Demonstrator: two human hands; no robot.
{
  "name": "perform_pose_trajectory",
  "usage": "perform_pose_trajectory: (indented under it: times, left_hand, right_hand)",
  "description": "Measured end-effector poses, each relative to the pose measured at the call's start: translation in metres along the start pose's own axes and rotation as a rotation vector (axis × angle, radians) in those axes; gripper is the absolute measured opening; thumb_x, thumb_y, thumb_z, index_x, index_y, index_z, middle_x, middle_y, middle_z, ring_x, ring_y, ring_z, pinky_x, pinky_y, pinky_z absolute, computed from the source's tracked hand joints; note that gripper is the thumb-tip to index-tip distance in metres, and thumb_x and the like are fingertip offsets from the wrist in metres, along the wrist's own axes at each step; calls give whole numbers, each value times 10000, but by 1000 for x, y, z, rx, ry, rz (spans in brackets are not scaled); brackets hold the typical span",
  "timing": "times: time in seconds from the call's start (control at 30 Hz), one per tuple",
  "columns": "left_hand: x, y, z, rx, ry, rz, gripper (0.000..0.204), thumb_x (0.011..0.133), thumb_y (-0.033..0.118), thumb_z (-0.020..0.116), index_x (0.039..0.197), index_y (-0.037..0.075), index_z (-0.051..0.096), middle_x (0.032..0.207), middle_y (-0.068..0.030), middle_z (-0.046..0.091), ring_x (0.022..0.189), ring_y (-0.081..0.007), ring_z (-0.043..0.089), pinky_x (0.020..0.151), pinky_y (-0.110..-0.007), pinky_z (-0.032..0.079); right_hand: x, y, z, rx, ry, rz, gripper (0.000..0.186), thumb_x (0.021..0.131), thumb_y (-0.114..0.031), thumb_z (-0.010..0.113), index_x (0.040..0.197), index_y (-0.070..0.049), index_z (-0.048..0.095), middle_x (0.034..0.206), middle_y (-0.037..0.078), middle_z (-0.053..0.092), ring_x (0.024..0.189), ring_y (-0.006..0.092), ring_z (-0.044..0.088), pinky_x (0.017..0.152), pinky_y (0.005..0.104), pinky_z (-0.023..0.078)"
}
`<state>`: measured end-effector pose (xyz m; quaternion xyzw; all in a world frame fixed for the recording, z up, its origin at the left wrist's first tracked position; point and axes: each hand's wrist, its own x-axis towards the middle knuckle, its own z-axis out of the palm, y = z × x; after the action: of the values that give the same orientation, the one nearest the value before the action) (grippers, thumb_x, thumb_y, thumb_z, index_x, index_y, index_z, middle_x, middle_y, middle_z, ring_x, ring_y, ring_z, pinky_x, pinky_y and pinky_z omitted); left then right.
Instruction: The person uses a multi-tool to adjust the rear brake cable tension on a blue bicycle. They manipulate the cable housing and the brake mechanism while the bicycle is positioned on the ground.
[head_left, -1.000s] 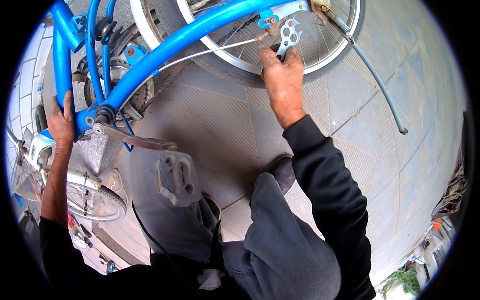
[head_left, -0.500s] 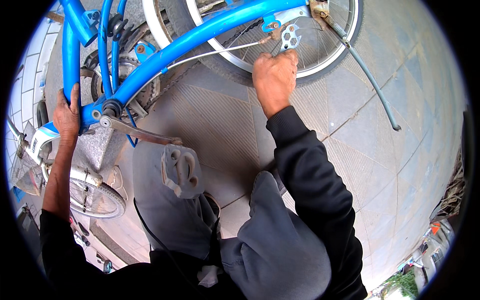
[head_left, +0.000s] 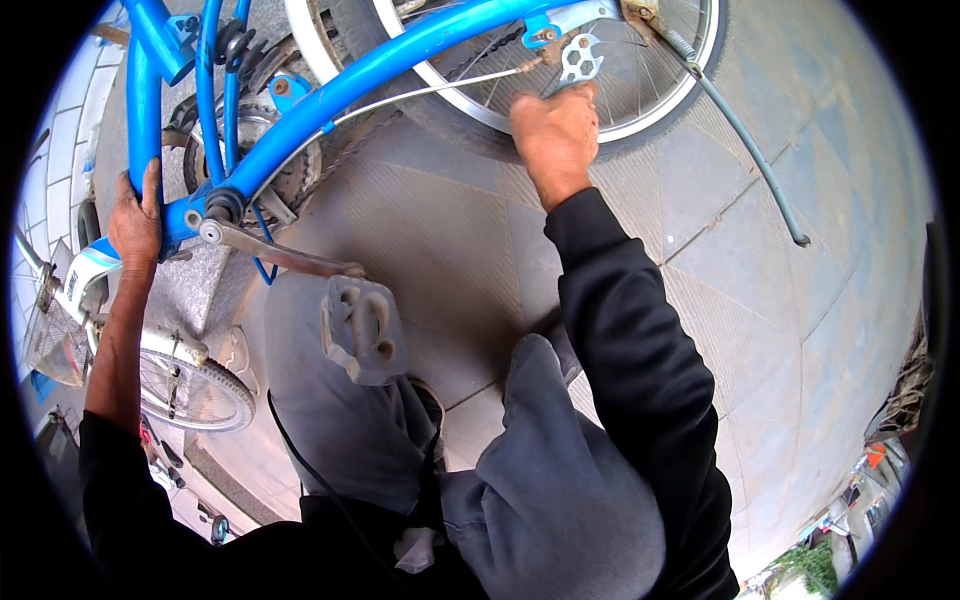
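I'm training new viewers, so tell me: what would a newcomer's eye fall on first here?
Probably the bright blue bicycle frame, sweeping across the upper left to the top middle, with the left grip around it. Next, the silvery wrench with holes, rising from the right grip near the top middle. Then the chunky grey pedal, left of centre.

Silver hex-holed wrench [head_left: 580, 62], near blue bicycle frame [head_left: 322, 108]

Green foliage [head_left: 817, 568] and 1 orange object [head_left: 876, 455] edge the paving [head_left: 740, 330].
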<state>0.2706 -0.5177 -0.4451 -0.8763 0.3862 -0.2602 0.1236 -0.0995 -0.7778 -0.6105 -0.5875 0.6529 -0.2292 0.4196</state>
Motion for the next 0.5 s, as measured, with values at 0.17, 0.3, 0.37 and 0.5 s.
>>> perform_pose_trajectory:
  times: [0.17,0.3,0.37,0.5]
  left_hand:
    - [0,2,-1,-17,6,6,738,819,684,381,1136,35,533,811,-267,617,795,-418,604,716,-467,449]
    - [0,16,-9,-33,-3,-63,743,821,678,389,1147,27,536,812,-263,618,805,-415,605,725,-457,449]
    - [2,4,-2,0,-3,0,757,822,675,391,1172,18,528,833,-269,618,824,-411,604,739,-448,450]
    - [0,3,-1,-10,26,-36,781,824,668,395,1211,-2,509,891,-283,612,863,-408,601,769,-433,450]
  right_hand:
    - [-3,-3,-1,31,-5,-3,434,697,-124,565,1022,134,438,941,317,583,921,427,585,859,435,437]
    - [0,0,3,21,21,-14,417,711,-95,568,1023,130,406,903,300,587,891,418,595,844,444,439]
    - [0,3,2,34,4,-21,408,716,-98,571,1018,126,412,896,294,592,889,413,599,841,443,440]
    - [0,0,-8,-16,-87,-16,412,732,-125,591,1019,118,424,904,287,597,892,399,604,836,436,446]
